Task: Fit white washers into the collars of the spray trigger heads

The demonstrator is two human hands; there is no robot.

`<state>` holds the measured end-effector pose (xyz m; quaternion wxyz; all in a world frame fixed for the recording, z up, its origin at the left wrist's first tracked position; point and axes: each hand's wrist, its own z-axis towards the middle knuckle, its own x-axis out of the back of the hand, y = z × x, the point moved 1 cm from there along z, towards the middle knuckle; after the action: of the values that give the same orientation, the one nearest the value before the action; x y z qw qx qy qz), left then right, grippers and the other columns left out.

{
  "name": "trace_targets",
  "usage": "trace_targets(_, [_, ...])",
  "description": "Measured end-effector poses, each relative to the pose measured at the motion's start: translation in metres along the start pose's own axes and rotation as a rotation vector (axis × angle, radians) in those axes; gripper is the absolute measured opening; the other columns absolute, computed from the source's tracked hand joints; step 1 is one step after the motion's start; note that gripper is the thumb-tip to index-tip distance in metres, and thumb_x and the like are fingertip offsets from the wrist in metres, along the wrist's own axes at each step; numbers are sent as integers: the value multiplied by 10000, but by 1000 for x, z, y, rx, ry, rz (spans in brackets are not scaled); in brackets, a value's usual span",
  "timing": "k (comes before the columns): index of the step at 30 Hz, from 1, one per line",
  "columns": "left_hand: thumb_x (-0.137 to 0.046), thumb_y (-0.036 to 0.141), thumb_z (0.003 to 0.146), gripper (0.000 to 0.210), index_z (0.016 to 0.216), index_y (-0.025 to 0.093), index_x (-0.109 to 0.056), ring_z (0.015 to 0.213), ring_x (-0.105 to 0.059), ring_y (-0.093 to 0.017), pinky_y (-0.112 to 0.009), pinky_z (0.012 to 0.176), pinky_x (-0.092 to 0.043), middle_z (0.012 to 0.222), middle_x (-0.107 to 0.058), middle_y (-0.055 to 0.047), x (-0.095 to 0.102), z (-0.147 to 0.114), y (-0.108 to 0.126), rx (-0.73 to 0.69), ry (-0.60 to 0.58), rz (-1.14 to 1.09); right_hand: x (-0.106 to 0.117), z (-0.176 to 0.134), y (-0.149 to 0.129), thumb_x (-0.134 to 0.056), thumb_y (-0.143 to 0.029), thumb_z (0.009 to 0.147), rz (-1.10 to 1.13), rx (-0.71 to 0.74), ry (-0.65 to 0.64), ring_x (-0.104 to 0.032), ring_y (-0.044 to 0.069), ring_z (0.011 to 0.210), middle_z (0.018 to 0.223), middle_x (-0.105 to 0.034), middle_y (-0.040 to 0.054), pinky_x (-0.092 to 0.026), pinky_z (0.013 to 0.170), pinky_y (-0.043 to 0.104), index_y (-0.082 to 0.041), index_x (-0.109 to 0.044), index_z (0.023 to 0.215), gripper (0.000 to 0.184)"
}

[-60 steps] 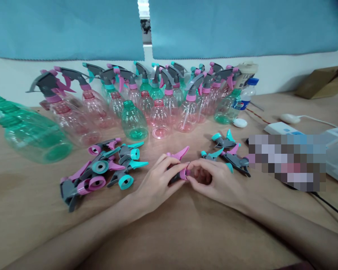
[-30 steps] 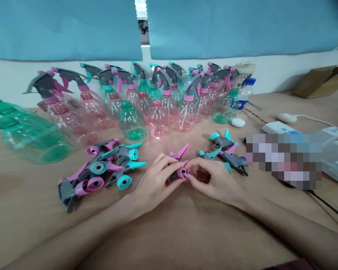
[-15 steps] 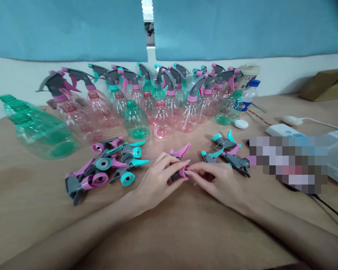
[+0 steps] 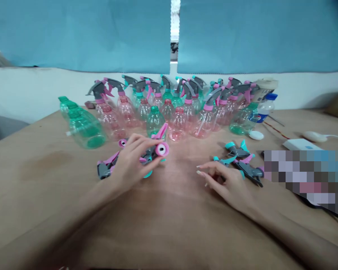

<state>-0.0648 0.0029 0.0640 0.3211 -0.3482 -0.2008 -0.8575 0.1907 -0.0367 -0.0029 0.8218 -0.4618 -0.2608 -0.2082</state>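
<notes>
Left hand pinches a pink-collared spray head between thumb and fingers, over the worktop and on the person's side of the front green bottle, whose lower part it overlaps. Its collar opening, a pink ring around a pale disc with a dark centre, faces back toward the person and slightly rightward; the pink trigger slants up and to the right. Fingers cover most of the body, so the full line of its long axis cannot be told.

Right hand is released, to the right of the front green bottle and nearer the person, fingers loosely curled, thumb and forefinger tips apart. Loose sprayers lie partly behind the left hand, left of that bottle and nearer the person. Other sprayers lie to its right, just beyond the right hand; whether they touch it cannot be told.

Pink bottles, some open-necked, some fitted with sprayers, stand beside and behind the front green bottle. Well to its left are more green bottles; well to its right stands a blue-capped bottle.
</notes>
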Motion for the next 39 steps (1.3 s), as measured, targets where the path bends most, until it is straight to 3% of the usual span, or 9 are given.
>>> trace_targets(4, [-638, 322, 835, 316, 1138, 250, -581, 897, -545, -236, -380, 780, -476, 950, -673, -42, 31, -6, -30, -26, -16, 121, -4, 0, 4, -510, -350, 905, 31, -34, -61, -538, 118, 499, 573, -543, -39, -402, 477, 236, -193, -612, 972, 199])
trace_targets(7, [-600, 353, 858, 311, 1140, 222, -590, 915, -543, -242, -388, 813, -469, 952, -676, -54, 40, -19, -52, 32, -21, 159, -6, 0, 5, -507, -372, 903, 41, -55, -91, -555, 129, 524, 594, -562, -30, -419, 497, 246, -199, -615, 966, 213])
trace_targets(10, [-575, 415, 860, 389, 1183, 198, -576, 966, -549, -248, -386, 839, -473, 1028, -665, -74, 37, -32, -64, 70, -248, 153, -7, 0, 6, -501, -383, 905, 44, -48, -106, -569, 137, 538, 600, -586, -22, -424, 499, 250, -202, -621, 961, 224])
trace_targets(13, [-563, 463, 857, 476, 1243, 187, -541, 1060, -535, -256, -395, 902, -452, 1118, -641, -91, 35, -38, -65, 130, -363, 146, -7, 0, 7, -494, -387, 906, 40, -33, -103, -583, 140, 538, 610, -609, -13, -430, 492, 248, -200, -626, 946, 232])
trace_targets(22, [-543, 395, 882, 363, 1197, 218, -570, 1066, -540, -245, -396, 914, -448, 1130, -625, -78, 29, -19, -42, 73, -349, 70, -5, 3, 1, -497, -348, 915, 35, -10, -112, -575, 127, 539, 605, -613, -13, -430, 511, 238, -190, -639, 846, 223])
trace_targets(29, [-558, 281, 876, 241, 1095, 188, -596, 1024, -550, -229, -382, 875, -468, 1070, -632, -72, -18, 10, -6, -65, -391, -55, 7, 8, -4, -512, -307, 909, 13, 28, -21, -582, 122, 559, 641, -630, -11, -426, 532, 232, -189, -631, 840, 181])
trace_targets(33, [-523, 232, 900, 235, 1121, 193, -592, 1023, -547, -217, -381, 889, -461, 1075, -615, -64, -60, 35, 22, -118, -464, -130, 24, 18, 6, -492, -334, 916, -87, 32, 193, -589, 133, 585, 692, -653, 13, -449, 578, 247, -188, -617, 908, 193])
trace_targets(36, [-501, 216, 916, 232, 1129, 176, -584, 1029, -550, -214, -370, 884, -463, 1064, -612, -69, -93, 51, 42, -128, -501, -186, 40, 27, 26, -501, -378, 905, -227, -62, 386, -606, 158, 608, 715, -650, 31, -457, 595, 274, -172, -573, 1024, 248])
trace_targets(39, [-462, 262, 945, 230, 1123, 185, -585, 1052, -540, -211, -366, 905, -453, 1106, -602, -72, -123, 60, 58, -139, -507, -254, 52, 34, 47, -522, -388, 886, -470, -138, 444, -634, 229, 788, 865, -669, 93, -465, 662, 323, -148, -555, 1068, 303])
